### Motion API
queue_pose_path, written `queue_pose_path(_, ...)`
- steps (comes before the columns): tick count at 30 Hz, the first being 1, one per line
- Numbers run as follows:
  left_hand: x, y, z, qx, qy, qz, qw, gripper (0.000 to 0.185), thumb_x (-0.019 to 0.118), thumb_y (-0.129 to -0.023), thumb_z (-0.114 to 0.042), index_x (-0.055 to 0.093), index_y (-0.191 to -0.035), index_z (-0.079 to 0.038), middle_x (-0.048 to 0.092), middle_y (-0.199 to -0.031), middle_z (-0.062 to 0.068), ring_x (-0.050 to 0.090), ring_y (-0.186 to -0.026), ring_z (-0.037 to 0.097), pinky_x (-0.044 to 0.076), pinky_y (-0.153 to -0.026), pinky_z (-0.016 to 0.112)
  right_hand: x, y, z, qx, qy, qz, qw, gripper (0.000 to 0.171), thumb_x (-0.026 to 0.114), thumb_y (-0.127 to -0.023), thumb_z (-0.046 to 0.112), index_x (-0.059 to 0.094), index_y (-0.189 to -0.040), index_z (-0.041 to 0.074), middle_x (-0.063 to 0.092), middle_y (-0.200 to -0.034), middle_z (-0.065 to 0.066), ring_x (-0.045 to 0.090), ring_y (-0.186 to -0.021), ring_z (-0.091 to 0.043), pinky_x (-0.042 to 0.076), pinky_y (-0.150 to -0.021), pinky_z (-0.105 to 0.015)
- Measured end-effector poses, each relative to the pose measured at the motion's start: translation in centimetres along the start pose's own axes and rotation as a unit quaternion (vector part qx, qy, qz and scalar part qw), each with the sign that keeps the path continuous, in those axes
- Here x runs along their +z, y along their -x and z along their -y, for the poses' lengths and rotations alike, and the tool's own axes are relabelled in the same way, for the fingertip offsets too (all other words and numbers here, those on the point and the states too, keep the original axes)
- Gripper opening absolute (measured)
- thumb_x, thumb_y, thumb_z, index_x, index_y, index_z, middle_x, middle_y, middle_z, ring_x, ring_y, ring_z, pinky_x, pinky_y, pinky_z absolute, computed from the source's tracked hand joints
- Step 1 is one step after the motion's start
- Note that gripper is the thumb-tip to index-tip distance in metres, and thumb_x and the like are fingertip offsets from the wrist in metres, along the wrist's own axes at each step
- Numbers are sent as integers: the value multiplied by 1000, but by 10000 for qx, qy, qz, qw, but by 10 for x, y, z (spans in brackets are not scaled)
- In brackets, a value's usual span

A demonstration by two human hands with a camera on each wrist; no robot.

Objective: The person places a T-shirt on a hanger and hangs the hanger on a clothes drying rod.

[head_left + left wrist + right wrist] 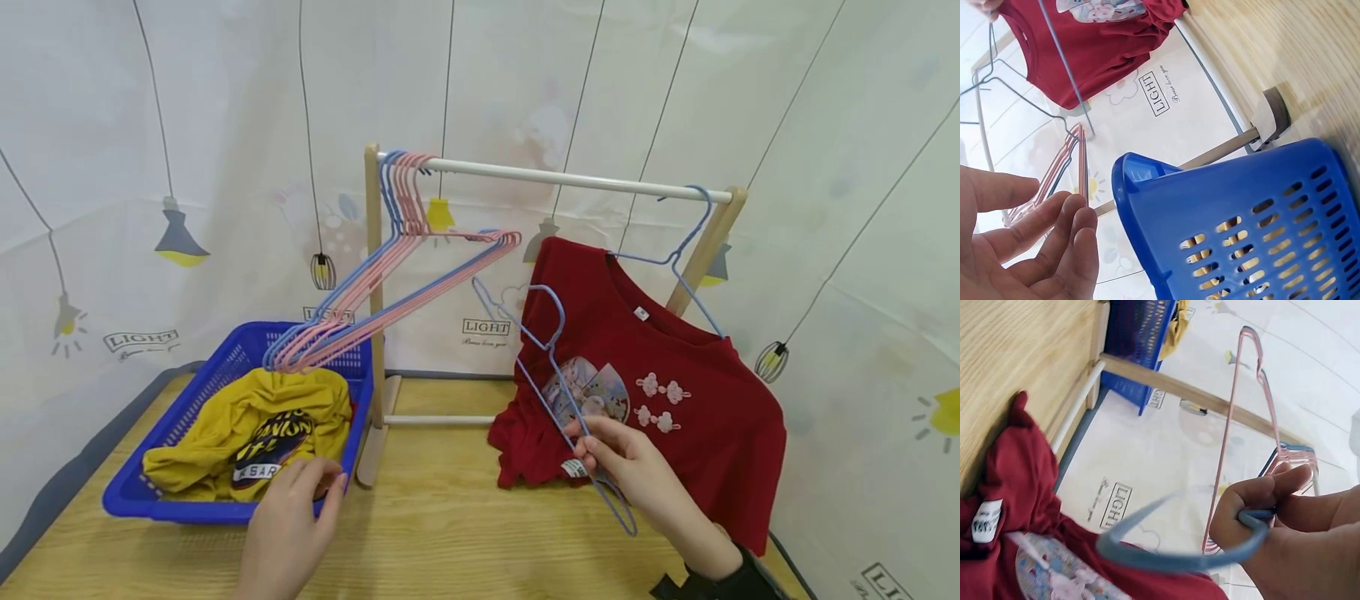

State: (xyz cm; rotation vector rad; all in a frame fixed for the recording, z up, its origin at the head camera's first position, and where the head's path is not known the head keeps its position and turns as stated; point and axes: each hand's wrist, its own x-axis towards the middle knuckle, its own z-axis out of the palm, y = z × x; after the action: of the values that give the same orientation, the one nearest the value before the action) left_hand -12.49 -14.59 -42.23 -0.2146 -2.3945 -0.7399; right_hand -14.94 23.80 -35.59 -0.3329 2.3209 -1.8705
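My right hand [626, 467] pinches a blue wire hanger [561, 321] by its lower part, tilted, with the hook pointing up and away. In the right wrist view, a blurred loop of that hanger [1179, 559] passes between curled fingers and thumb. Behind it a red shirt [720, 400] hangs on another blue hanger [678, 258] at the rack's right end. My left hand [292, 517] is at the near right corner of a blue basket [123, 492], fingers loosely bent and holding nothing. Inside the basket lies a crumpled yellow shirt [217, 425] with dark print.
A rack with a white rail [555, 177] and wooden posts [373, 250] stands on the wooden table [435, 533]. Several pink and blue hangers [408, 196] bunch at its left end, jutting over the basket. A lamp-printed backdrop [247, 167] surrounds the table.
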Motion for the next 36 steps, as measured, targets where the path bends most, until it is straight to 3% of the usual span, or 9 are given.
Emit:
queue_pose_path(10,-5,0,3,-92,-30,-9,10000,8,80,-87,-5,73,-90,-9,65,-85,4,65,-75,20,51,-60,41,-10,7,-10,-27,1267,-434,9910,24,51,-107,1,64,-124,-9,65,-93,-9,58,-78,-14,48,-68,-23)
queue_pose_path(16,-11,-3,13,-163,-179,-58,9997,8,79,-87,-4,72,-89,-7,64,-83,4,64,-74,22,51,-57,42,-19,9,-19,-63,2139,-1055,9711,23,57,-106,6,69,-123,-2,69,-91,-5,58,-74,-15,40,-54,-25)
queue_pose_path(23,-25,-10,29,50,-437,-375,9983,11,81,-84,-2,72,-88,-4,65,-81,8,63,-73,27,52,-58,47,-29,10,-33,-587,2702,-1807,9439,18,61,-104,8,73,-115,-1,69,-83,-2,53,-62,-13,38,-49,-25)
queue_pose_path(29,-49,-30,49,223,-750,-596,9951,13,81,-83,0,69,-89,2,65,-81,15,62,-69,33,51,-54,51,-32,14,-40,-914,2980,-2076,9272,14,64,-102,9,76,-108,3,68,-78,0,44,-53,-8,36,-47,-25)
queue_pose_path(36,-71,-67,77,652,-991,-804,9897,13,78,-81,4,66,-86,6,64,-79,22,61,-66,38,46,-50,50,-33,15,-43,-906,3125,-2218,9192,11,67,-102,13,77,-97,10,61,-70,4,34,-46,-8,33,-42,-26)
